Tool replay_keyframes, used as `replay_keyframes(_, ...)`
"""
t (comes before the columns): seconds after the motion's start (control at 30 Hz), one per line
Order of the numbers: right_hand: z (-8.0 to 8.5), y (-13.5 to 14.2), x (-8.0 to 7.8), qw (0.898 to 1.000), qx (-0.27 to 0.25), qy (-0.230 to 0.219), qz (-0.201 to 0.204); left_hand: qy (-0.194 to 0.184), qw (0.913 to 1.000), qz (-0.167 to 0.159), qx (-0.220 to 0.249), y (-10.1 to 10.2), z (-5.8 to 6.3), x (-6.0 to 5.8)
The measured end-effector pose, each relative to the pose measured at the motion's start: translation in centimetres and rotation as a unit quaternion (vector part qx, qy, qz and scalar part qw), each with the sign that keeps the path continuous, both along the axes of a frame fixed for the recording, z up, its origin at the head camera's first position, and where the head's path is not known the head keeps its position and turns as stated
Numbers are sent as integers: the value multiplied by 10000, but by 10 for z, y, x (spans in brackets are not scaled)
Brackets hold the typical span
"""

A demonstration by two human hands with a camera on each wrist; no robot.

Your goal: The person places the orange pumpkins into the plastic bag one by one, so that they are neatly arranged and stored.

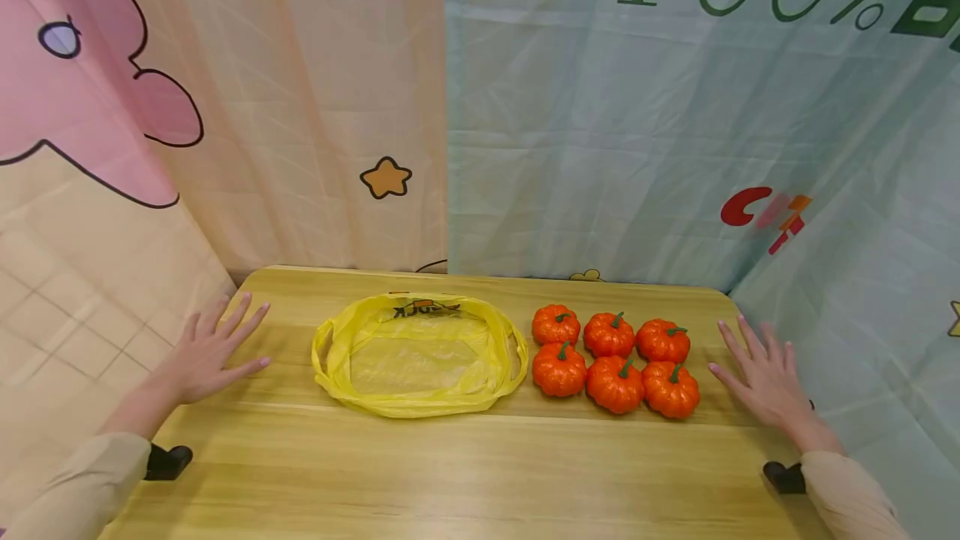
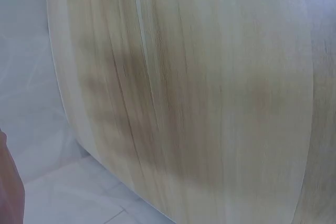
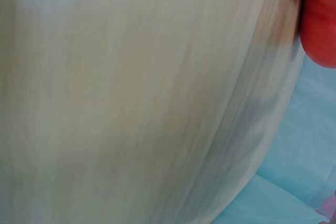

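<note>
My left hand, fingers spread, hovers over the left edge of the table and holds nothing; in the left wrist view only a sliver of that hand shows. Nearest to it is a yellow plastic bag, its mouth spread wide, a loop handle at each side and dark print inside. Right of the bag sit several small orange pumpkins with green stems, in two rows. My right hand is at the table's right edge, fingers spread, beside the pumpkins and apart from them. A pumpkin is partly visible in the right wrist view.
The wooden table has rounded back corners. Printed curtains hang behind it and along both sides. A black wrist mount sits at the left sleeve, and another black mount at the right.
</note>
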State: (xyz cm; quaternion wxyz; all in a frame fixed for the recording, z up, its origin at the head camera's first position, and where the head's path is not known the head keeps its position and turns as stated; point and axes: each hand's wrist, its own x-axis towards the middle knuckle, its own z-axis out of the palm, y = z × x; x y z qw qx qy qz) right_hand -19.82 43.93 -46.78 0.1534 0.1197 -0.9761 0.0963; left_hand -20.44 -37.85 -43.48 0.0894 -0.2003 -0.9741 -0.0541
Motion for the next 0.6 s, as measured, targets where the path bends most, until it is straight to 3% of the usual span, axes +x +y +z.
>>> replay_keyframes(0.3, 3, -14, 3, 9986, -235, 455, 123, -12, 9990, -12, 448, 12, -1, -4)
replay_keyframes(0.6, 0, -29, 11, 9891, -1247, 704, 346, 182, 9934, -131, 1122, 33, -8, -8)
